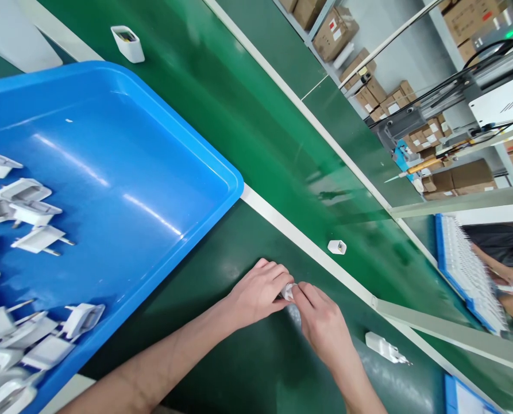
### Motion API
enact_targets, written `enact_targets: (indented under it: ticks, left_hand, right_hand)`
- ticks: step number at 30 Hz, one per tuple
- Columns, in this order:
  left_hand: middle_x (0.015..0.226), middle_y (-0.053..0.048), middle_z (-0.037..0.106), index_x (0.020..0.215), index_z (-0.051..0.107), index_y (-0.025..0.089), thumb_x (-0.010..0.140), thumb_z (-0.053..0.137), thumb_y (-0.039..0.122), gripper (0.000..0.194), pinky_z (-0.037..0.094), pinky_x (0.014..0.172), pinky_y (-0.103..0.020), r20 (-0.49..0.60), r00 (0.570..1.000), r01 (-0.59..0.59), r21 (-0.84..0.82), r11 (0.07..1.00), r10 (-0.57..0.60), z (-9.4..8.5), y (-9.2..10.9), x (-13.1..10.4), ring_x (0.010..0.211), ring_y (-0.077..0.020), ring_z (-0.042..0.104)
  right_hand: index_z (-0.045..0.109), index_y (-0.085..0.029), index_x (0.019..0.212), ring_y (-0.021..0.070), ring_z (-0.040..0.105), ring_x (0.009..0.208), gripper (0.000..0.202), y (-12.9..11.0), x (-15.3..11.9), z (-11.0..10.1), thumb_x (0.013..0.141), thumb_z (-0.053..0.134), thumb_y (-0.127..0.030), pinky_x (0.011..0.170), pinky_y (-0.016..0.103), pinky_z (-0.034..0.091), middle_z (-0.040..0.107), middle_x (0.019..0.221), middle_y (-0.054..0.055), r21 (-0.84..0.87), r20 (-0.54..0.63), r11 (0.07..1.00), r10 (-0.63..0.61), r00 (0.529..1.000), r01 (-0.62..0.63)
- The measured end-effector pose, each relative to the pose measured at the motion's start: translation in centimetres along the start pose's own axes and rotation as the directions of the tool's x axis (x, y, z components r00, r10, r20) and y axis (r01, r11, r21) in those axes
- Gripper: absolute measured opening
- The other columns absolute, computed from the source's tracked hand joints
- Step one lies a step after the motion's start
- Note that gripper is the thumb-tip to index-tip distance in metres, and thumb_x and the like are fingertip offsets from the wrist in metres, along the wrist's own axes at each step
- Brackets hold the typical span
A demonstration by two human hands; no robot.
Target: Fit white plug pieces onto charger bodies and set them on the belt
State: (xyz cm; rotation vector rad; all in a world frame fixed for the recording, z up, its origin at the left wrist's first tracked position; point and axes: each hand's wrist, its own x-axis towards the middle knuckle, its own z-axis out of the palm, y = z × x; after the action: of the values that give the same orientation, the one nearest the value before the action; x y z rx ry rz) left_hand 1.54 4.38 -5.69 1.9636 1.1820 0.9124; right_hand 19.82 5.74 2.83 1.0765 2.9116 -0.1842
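The left hand [258, 293] and right hand [320, 322] pinch one small white plug [288, 291] together over the green bench [239, 356], beside the blue tray [222, 172] corner, so it stays steady.

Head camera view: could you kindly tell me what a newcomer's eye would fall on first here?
First the big blue tray at left, with white plug adapters heaped along its left side. Next, at bottom centre, the left hand and right hand meet around a small white part over the green table.

Single head-worn view, tilted, looking down close over green bench [247, 368]
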Motion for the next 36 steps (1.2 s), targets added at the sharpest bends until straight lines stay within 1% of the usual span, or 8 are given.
enact_targets:
  ticks: [4,10,14,19,23,28,31,36]
  left_hand:
    - [0.107,-0.002,0.066,0.109,0.060,0.020,0.100,0.060,0.038,0.020,0.036,0.089,-0.036,0.003,1.000,-0.003,0.000,1.000,0.003,0.1,-0.1,0.0,0.100,-0.0192,0.059]
    - [0.109,-0.002,0.066,0.110,0.057,0.019,0.098,0.063,0.032,0.018,0.036,0.088,-0.036,0.027,0.999,-0.023,0.015,1.000,0.023,-0.1,-0.2,0.0,0.101,-0.0194,0.058]
    - [0.107,-0.001,0.066,0.106,0.058,0.019,0.098,0.063,0.033,0.017,0.036,0.088,-0.036,0.019,1.000,-0.022,0.039,0.999,0.022,-0.2,0.0,0.0,0.099,-0.0191,0.059]
    - [0.106,-0.002,0.065,0.104,0.059,0.019,0.096,0.066,0.029,0.015,0.038,0.087,-0.036,0.008,1.000,-0.013,0.079,0.997,0.012,0.0,0.1,0.1,0.098,-0.0189,0.059]
    - [0.107,-0.002,0.065,0.107,0.059,0.020,0.094,0.067,0.028,0.018,0.039,0.088,-0.036,0.025,0.999,-0.031,0.096,0.995,0.029,-0.1,0.0,0.0,0.101,-0.0198,0.059]
    - [0.117,-0.006,0.066,0.127,0.054,0.020,0.092,0.068,0.028,0.039,0.042,0.089,-0.039,0.005,1.000,-0.022,0.175,0.984,0.022,-0.2,-0.1,-0.1,0.103,-0.0242,0.058]
    - [0.112,-0.006,0.068,0.124,0.058,0.020,0.097,0.061,0.030,0.029,0.044,0.087,-0.039,-0.032,0.999,-0.020,0.190,0.982,0.026,-0.1,-0.3,0.0,0.099,-0.0252,0.059]
    - [0.110,-0.007,0.068,0.121,0.061,0.019,0.101,0.052,0.031,0.025,0.043,0.085,-0.039,-0.045,0.998,-0.038,0.198,0.979,0.048,0.1,-0.6,0.1,0.096,-0.0247,0.059]
  right_hand:
    - [0.057,-0.020,0.105,0.0210,0.062,0.077,0.027,0.1,0.1,0.0,0.101,0.037,-0.002,0.067,0.033,0.049,0.062,0.096,0.008,0.062,0.038,0.998,0.001,0.999,-0.003]
    - [0.058,-0.019,0.108,0.0211,0.059,0.075,0.033,0.0,0.1,0.3,0.097,0.035,0.002,0.068,0.033,0.049,0.062,0.094,0.009,-0.014,-0.007,1.000,-0.008,1.000,0.008]
    - [0.060,-0.018,0.104,0.0195,0.059,0.079,0.029,0.4,0.0,0.6,0.099,0.036,-0.002,0.071,0.031,0.050,0.061,0.095,0.008,0.090,0.001,0.996,-0.016,1.000,0.016]
    - [0.061,-0.018,0.103,0.0189,0.059,0.080,0.030,0.5,-0.2,1.5,0.102,0.035,-0.005,0.073,0.030,0.050,0.061,0.095,0.008,0.107,-0.036,0.993,0.044,0.998,-0.040]
    - [0.060,-0.019,0.107,0.0177,0.063,0.086,0.021,0.8,-0.6,1.7,0.107,0.040,-0.016,0.078,0.028,0.053,0.063,0.100,0.007,0.149,-0.063,0.986,0.087,0.994,-0.077]
    - [0.060,-0.020,0.105,0.0171,0.065,0.078,0.020,3.3,-4.5,1.2,0.109,0.040,-0.022,0.069,0.027,0.053,0.061,0.094,0.004,0.020,0.011,0.971,0.236,0.972,-0.237]
    - [0.060,-0.021,0.098,0.0177,0.064,0.067,0.023,5.6,-8.2,0.5,0.108,0.039,-0.021,0.057,0.027,0.050,0.058,0.086,0.003,-0.110,0.030,0.947,0.308,0.951,-0.303]
    - [0.060,-0.025,0.090,0.0218,0.065,0.065,0.014,8.9,-13.3,-1.3,0.100,0.052,-0.020,0.047,0.029,0.041,0.059,0.082,0.004,-0.224,0.022,0.892,0.407,0.913,-0.392]
